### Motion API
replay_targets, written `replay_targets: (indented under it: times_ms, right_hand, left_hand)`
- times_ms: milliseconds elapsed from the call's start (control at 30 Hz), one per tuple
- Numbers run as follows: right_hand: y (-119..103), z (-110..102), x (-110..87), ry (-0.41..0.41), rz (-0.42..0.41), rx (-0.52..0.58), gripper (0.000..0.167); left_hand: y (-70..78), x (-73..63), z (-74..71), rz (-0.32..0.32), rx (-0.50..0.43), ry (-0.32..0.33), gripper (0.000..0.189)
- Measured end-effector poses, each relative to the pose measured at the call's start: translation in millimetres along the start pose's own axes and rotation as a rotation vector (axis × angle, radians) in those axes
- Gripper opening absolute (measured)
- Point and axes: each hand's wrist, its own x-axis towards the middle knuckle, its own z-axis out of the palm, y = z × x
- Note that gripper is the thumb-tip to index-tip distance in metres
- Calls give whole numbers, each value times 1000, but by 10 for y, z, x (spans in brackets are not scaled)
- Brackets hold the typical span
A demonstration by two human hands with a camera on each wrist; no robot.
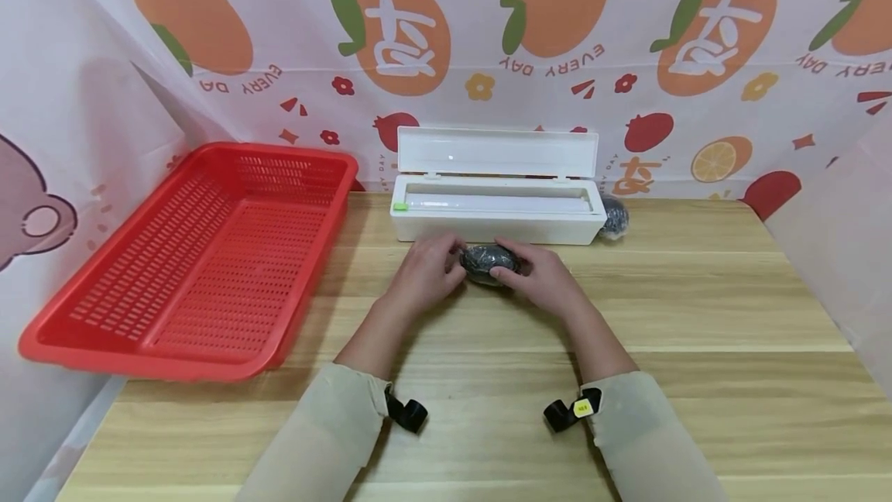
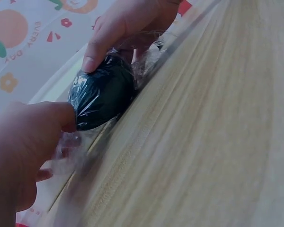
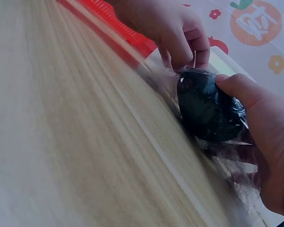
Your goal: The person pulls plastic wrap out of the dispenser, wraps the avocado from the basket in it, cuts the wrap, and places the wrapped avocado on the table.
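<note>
A dark oval object (image 1: 490, 263), its exact kind unclear under shiny cling film, lies on the table between the two hands. At its left end, the left hand (image 1: 427, 273) pinches the loose cling film (image 2: 68, 151) with curled fingers. From the other side the right hand (image 1: 547, 277) holds the object, thumb on top and fingers behind it. Loose film (image 3: 236, 175) also spreads beneath the right fingers in the right wrist view. Just behind the hands stands a white cling film dispenser (image 1: 498, 229), lid raised, with a roll inside. Some fingertips are hidden behind the object.
A red perforated plastic basket (image 1: 296, 308) takes up the left side of the table. Another dark film-wrapped object (image 1: 615, 219) sits against the dispenser's right end. A fruit-printed cloth (image 1: 481, 37) hangs along the table's back edge. Wooden table surface (image 1: 697, 316) extends to the right.
</note>
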Motion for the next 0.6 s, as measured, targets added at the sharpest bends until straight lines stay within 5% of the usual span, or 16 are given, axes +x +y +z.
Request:
replay_targets:
  times_ms: [300, 600]
  right_hand:
    - [-54, 16, -25, 58, -30, -64, 56]
    - [-106, 80, -16, 138, -66, -155, 52]
  left_hand:
    - [4, -1, 95, -66, -114, 76, 33]
    - [176, 4, 153, -310, -347, 161, 29]
